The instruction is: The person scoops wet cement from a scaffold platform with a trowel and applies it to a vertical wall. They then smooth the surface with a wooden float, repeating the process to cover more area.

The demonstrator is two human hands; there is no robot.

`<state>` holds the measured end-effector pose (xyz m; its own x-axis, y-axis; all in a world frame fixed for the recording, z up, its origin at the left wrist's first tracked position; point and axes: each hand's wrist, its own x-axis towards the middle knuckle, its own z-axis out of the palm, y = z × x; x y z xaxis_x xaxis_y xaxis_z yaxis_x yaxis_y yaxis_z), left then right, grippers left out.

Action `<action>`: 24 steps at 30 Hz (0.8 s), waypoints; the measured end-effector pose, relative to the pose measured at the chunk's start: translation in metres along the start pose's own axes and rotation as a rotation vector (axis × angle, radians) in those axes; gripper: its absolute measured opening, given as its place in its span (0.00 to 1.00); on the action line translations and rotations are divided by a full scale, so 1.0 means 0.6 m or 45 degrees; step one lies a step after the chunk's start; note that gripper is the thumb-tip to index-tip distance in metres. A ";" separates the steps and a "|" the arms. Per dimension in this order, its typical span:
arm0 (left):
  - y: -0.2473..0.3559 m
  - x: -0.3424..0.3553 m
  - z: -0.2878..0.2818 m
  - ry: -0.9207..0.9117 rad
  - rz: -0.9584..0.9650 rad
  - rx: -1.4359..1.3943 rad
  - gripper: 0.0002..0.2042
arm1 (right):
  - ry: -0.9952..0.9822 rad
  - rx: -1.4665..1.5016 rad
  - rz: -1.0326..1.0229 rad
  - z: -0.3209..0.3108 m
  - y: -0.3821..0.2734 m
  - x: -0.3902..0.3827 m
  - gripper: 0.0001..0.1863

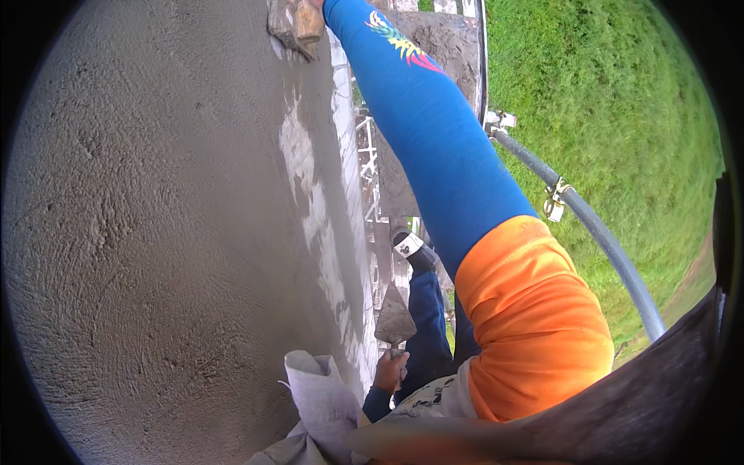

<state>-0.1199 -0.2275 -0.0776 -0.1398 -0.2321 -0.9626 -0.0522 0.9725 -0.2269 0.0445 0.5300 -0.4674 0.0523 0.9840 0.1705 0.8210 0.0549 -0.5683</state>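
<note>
Grey-smeared boards (pixel 394 190) run just to the right of the plastered wall (pixel 155 232). A dark-shod foot (pixel 423 258) is over them, near that wall.

One trowel (pixel 395 318), one float (pixel 290 32)

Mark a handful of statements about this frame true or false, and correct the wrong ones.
1. The left hand grips a trowel. True.
2. The right hand is wholly in view. False: only a sliver shows at the top edge, beside a brownish block.
3. A grey wall fills the picture's left side. True.
4. The pole is left of the wall. False: it is right of it, in front of grass.
</note>
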 end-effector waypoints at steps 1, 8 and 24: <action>-0.004 0.000 0.000 0.017 0.001 0.036 0.10 | -0.209 0.063 0.114 0.035 0.044 0.043 0.17; -0.005 -0.009 -0.008 -0.006 -0.125 0.052 0.11 | -0.808 0.318 0.660 0.110 0.022 -0.257 0.19; 0.041 0.004 0.001 -0.005 -0.034 0.001 0.09 | -0.554 0.363 0.541 -0.018 0.080 -0.115 0.25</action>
<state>-0.1212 -0.2039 -0.0855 -0.1347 -0.2581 -0.9567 -0.0552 0.9659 -0.2529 0.0865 0.4631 -0.4974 0.0545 0.9053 -0.4213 0.5941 -0.3685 -0.7150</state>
